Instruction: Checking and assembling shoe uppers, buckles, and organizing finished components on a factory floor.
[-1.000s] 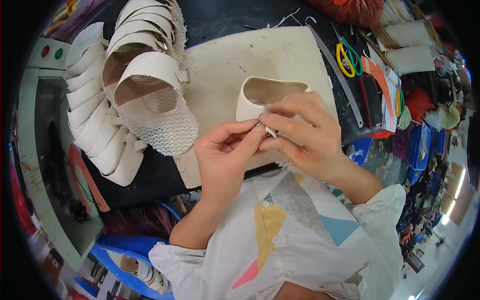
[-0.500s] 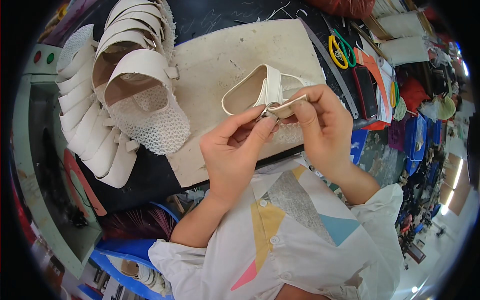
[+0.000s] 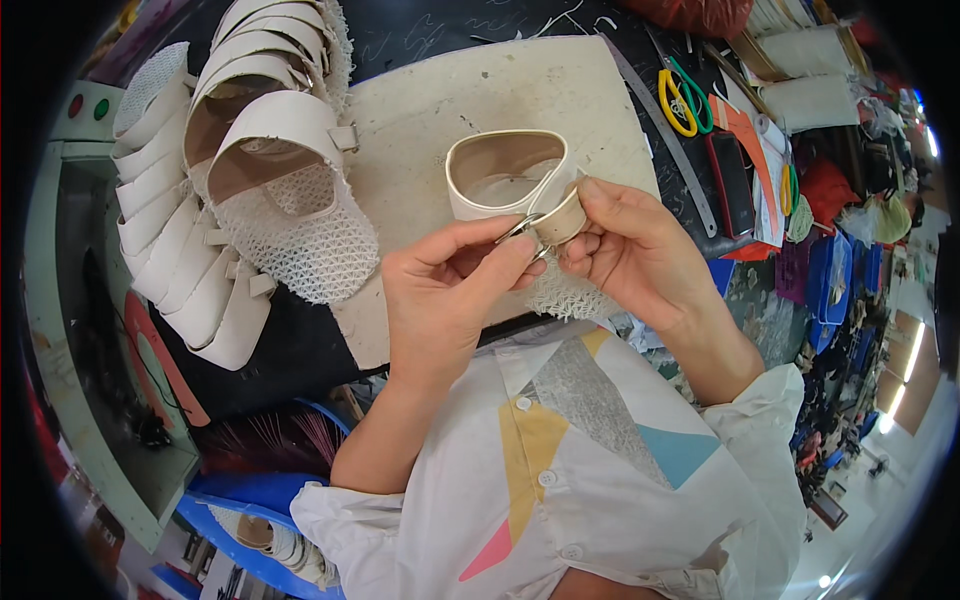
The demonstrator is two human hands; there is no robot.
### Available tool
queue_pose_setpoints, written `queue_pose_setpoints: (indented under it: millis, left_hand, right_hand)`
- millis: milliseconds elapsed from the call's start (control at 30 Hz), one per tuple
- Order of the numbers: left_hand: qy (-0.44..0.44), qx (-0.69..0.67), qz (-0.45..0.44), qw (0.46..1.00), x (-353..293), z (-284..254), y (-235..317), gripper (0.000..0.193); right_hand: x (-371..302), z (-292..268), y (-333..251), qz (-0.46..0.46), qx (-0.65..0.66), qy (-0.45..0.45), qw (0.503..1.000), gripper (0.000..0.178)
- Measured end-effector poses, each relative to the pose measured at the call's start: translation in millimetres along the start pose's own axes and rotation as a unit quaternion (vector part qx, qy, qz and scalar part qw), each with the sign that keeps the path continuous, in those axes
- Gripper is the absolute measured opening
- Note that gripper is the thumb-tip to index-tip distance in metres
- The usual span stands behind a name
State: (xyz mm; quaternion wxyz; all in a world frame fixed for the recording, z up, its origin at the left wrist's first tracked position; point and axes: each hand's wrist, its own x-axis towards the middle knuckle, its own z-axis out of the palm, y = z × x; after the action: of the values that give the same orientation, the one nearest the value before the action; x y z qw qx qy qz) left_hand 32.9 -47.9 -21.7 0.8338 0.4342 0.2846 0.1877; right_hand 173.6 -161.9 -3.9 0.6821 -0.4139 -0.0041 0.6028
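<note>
A white shoe upper (image 3: 470, 207) with an ankle opening and a woven toe part hangs over the near edge of the beige board. My left hand (image 3: 445, 290) pinches a metal buckle (image 3: 520, 232) between thumb and index finger at the upper's side. Pinched in my right hand (image 3: 640, 250) is the white strap (image 3: 563, 215), which bends in a loop close to the buckle. The fingertips of both hands nearly meet, and part of the buckle is hidden behind my left thumb.
Stacked white uppers (image 3: 290, 190) stand left of the beige board (image 3: 420, 110). Yellow-and-green scissors (image 3: 680, 105), a metal ruler (image 3: 668, 135) and a dark phone (image 3: 730, 185) lie on the right. A blue bin (image 3: 250, 555) with more uppers sits below the table at left.
The upper has turned, so its ankle opening now faces up. The strap, straight before, now curves in a loop in my right hand, which has moved slightly lower.
</note>
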Motion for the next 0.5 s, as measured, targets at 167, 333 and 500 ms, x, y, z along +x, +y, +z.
queue_pose_setpoints:
  millis: [167,333,500]
  left_hand:
    - [-0.004,-0.013,0.001,1.000,1,0,0,0.019]
    - [0.037,0.039,0.067,0.996,-4,7,-3,0.016]
    - [0.069,0.171,0.154,0.971,-6,9,-9,0.017]
  right_hand:
    - [-2,0,2,0.010,0.027,-0.021,0.999,0.026]
    - [-4,13,9,-0.116,-0.134,0.074,0.981,0.021]
    - [-10,17,25,-0.512,-0.612,0.017,0.603,0.017]
